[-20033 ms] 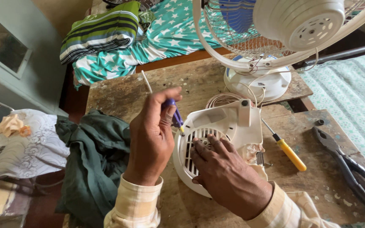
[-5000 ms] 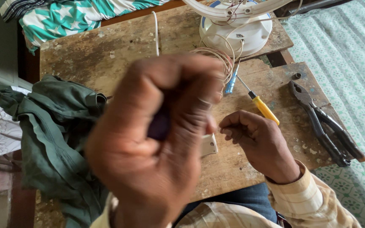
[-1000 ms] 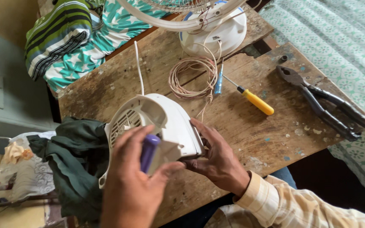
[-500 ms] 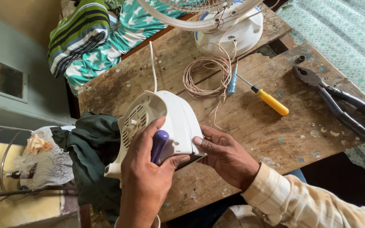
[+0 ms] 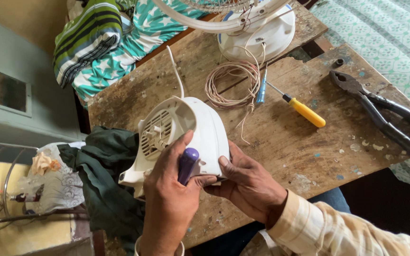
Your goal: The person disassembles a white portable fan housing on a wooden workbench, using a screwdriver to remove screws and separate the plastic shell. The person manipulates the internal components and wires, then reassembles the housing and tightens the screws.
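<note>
A white plastic fan housing (image 5: pixel 186 137) with a round vented grille stood tilted on edge at the near left part of a worn wooden table (image 5: pixel 281 147), grille turned to the left. It looked like a light, hollow, rigid shell, smooth and somewhat slippery on its curved back, and its thin grille ribs seemed liable to crack if squeezed; the solid rim and lower edge looked like the safest places to grip. The left hand (image 5: pixel 167 199) was closed around a purple-handled tool (image 5: pixel 187 163), pressing it against the housing's near side. The right hand (image 5: pixel 245 185) cupped the housing's lower right edge, fingers curled against it, steadying it. A thin white cord (image 5: pixel 176 71) ran from the housing's top toward the far side.

Just left of the housing lay a crumpled dark green cloth (image 5: pixel 105 175). Farther back sat a coil of pale wire (image 5: pixel 231 85), a blue tester screwdriver (image 5: pixel 261 90) and a yellow-handled screwdriver (image 5: pixel 302 110). Large black pliers (image 5: pixel 385 114) rested at the right edge. At the far side stood a white fan base (image 5: pixel 257 35), and beyond the table's far left lay striped and star-patterned fabrics (image 5: pixel 115 38).
</note>
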